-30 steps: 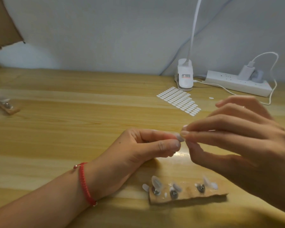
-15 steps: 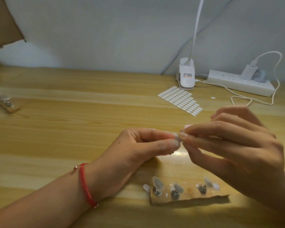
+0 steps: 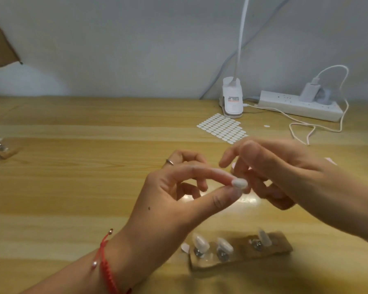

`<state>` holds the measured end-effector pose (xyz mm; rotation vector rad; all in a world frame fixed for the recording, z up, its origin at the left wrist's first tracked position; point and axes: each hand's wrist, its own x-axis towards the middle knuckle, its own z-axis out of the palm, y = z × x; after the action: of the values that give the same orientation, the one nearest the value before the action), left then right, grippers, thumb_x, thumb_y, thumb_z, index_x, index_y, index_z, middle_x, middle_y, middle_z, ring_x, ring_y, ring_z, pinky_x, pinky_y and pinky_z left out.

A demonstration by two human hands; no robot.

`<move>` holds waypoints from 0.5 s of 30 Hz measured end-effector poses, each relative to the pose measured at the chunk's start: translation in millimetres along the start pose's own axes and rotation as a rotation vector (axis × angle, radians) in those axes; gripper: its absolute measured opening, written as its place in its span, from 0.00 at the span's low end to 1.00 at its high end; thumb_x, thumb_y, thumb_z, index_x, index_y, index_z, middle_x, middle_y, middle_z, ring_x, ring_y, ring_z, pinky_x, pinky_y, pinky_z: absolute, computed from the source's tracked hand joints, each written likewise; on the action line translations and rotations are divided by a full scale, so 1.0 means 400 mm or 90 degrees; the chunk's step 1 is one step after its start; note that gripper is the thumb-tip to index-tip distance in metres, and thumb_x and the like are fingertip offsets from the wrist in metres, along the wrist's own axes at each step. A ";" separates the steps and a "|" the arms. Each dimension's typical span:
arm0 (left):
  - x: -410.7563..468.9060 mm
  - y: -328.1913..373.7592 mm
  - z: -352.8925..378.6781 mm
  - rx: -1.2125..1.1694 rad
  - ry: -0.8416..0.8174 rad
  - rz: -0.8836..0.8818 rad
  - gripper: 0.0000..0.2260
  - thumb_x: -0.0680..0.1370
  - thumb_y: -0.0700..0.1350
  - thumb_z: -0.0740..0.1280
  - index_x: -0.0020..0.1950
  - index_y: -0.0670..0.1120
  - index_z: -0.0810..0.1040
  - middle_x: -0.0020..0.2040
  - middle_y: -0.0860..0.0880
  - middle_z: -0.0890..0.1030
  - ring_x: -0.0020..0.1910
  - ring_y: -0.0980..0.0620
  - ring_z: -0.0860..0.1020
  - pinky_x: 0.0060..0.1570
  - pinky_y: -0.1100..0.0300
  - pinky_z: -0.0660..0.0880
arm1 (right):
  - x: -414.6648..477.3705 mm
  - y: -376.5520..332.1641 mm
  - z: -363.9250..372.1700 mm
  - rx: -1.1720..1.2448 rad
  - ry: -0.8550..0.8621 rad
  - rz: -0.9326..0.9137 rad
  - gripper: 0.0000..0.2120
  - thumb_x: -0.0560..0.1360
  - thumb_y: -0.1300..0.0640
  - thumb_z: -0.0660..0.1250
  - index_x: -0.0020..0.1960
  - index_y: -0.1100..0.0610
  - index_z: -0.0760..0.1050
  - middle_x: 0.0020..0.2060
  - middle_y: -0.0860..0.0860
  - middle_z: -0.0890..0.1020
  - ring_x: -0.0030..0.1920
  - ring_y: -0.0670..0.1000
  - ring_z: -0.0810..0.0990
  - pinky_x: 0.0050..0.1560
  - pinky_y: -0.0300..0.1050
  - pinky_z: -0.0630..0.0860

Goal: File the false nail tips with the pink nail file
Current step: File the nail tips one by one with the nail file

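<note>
On the big wooden table (image 3: 72, 187) two hands meet over the middle. The right hand (image 3: 289, 175) looks biggest. Its fingers curl round the pink nail file (image 3: 330, 161), and the hand hides most of it. The left hand (image 3: 174, 200) pinches one false nail tip (image 3: 239, 183) between thumb and first finger, and its other fingers curl loosely. At the back lie a white power strip (image 3: 285, 102), a white lamp clip (image 3: 232, 101) and a sheet of little white stickers (image 3: 221, 128). Near the front, below the hands, a cardboard strip (image 3: 283, 246) holds more nail tips (image 3: 200, 242) standing on small pegs. The file lies sideways, left to right, with a pale pink end poking out past the right hand. The pinched tip lies sideways too, its long way pointing at the right fingers. Blur hides whether it touches them.
</note>
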<state>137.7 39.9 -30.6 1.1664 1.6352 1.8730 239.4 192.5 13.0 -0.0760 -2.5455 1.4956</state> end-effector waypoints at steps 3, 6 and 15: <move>-0.007 0.007 0.009 0.046 -0.002 0.035 0.04 0.62 0.52 0.75 0.35 0.57 0.84 0.47 0.46 0.75 0.44 0.45 0.76 0.42 0.57 0.74 | -0.004 0.000 0.018 -0.059 -0.026 -0.002 0.24 0.70 0.27 0.52 0.39 0.42 0.79 0.25 0.42 0.74 0.25 0.37 0.71 0.26 0.28 0.66; -0.011 0.011 0.015 0.056 -0.023 0.051 0.04 0.64 0.51 0.75 0.36 0.54 0.84 0.44 0.48 0.73 0.41 0.42 0.75 0.41 0.45 0.76 | -0.011 0.002 0.032 -0.084 -0.041 -0.023 0.32 0.71 0.26 0.51 0.31 0.50 0.77 0.23 0.48 0.70 0.24 0.41 0.67 0.26 0.32 0.63; -0.006 0.021 0.024 0.118 0.008 0.127 0.02 0.64 0.52 0.74 0.33 0.56 0.84 0.43 0.54 0.71 0.39 0.43 0.73 0.39 0.49 0.74 | -0.006 0.002 0.022 0.055 -0.146 0.112 0.33 0.67 0.27 0.62 0.37 0.60 0.75 0.25 0.46 0.68 0.27 0.48 0.62 0.29 0.39 0.59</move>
<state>148.4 42.0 -23.9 1.4451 1.7889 1.8794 239.9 185.0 7.8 -0.1260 -2.7076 1.7728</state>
